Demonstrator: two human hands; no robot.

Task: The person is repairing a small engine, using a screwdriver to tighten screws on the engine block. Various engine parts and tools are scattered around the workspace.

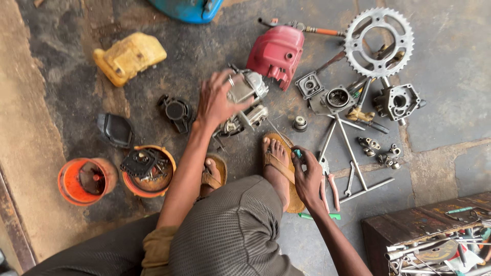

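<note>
1. Left hand (215,102): fingers spread and closed over the top of a silver-grey metal engine part with fins and a chromed cap (244,99), which stands on the dark concrete floor (450,61) near its middle.
2. Right hand (308,176): grip clenched on a small tool with a teal-green handle tip (297,153) (the rest of it is hidden by the fingers), held just beside the person's sandalled foot (276,158).
3. Red moulded engine cover (276,51): lies just beyond the engine part, toward the far edge of the floor.
4. Large toothed steel sprocket ring (379,42): toward the far right corner, next to the red cover.
5. Red-handled pliers (330,184) and long steel rods (353,156): just right of the right hand.
6. Two orange round plastic tubs (84,180): near the left edge, one filled with small dark parts.
7. Yellow moulded plastic casing (129,57): far left.
</note>
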